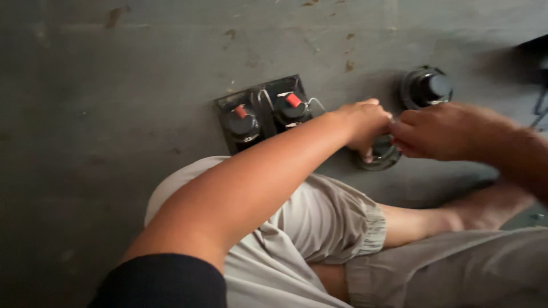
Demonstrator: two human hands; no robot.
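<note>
My left hand (365, 124) reaches across my knee and grips a round black metal part (381, 157) that stands on the grey floor. My right hand (442, 130) meets it from the right, fingers closed on the same part, which is mostly hidden under both hands. A second round black part (427, 86) with a raised middle stands just behind them, untouched. To the left lies a black plate (225, 107) that carries two black round knobs with red tips (293, 100), with thin wires beside them.
I sit on a stained grey concrete floor (114, 114) with my legs folded, in light grey shorts (319, 222). My bare foot (485, 208) lies at the right. A dark object (536, 48) shows at the right edge.
</note>
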